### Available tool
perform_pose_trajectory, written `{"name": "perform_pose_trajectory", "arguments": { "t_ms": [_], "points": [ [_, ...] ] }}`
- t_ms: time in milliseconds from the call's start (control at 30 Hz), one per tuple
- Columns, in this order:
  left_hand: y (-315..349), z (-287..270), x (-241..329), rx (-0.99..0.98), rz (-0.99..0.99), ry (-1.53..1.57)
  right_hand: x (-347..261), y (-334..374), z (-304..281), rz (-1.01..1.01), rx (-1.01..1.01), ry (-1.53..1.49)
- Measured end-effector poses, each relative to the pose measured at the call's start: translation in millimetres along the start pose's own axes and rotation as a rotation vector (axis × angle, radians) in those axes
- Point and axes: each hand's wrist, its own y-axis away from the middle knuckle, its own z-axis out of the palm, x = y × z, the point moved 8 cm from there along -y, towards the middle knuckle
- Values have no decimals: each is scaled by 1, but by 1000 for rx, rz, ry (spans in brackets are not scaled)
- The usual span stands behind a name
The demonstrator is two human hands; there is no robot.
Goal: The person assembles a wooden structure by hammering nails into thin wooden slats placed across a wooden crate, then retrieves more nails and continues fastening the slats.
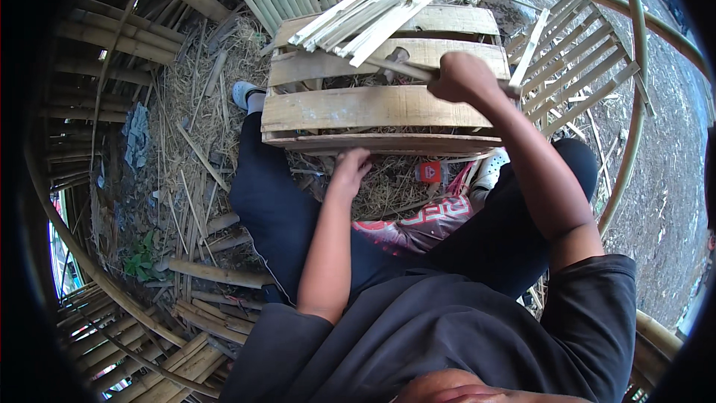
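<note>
My right hand (466,78) is closed round a long, narrow wooden-handled tool (412,69) above a wooden crate (335,108) of pale slats. A dark shape near the tool's far end looks like a hammer head, but I cannot tell its kind for sure. Just off the crate's near edge hangs my left hand (352,169), its fingers loosely bent and apart with nothing visible in them. Several split bamboo strips (380,11) lie in a bundle across the far side of the crate top.
Right of the crate leans a slatted bamboo panel (578,60). Between my legs are a printed bag (418,230) and a small red-and-clear package (429,172). Bamboo pieces (216,272) and straw cover the ground at left. Curved bamboo poles (634,104) rise at right.
</note>
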Motion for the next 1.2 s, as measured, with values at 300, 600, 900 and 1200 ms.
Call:
{"name": "perform_pose_trajectory", "arguments": {
  "t_ms": [300, 600, 900, 1200],
  "points": [
    [-30, 18, 23, 65, 14, 738, 8, -39, -48, -94, 83, 138],
    [19, 44, 100, -88, 147, 741, 38, -133, -99, -118, 71, 272],
    [28, 75, 232, -239, 372, 636, 45, -191, -119, -116, 0, 161],
    [4, 101, 316, -482, 499, 435, 45, -230, -141, -42, -57, 222]
  ]
}}
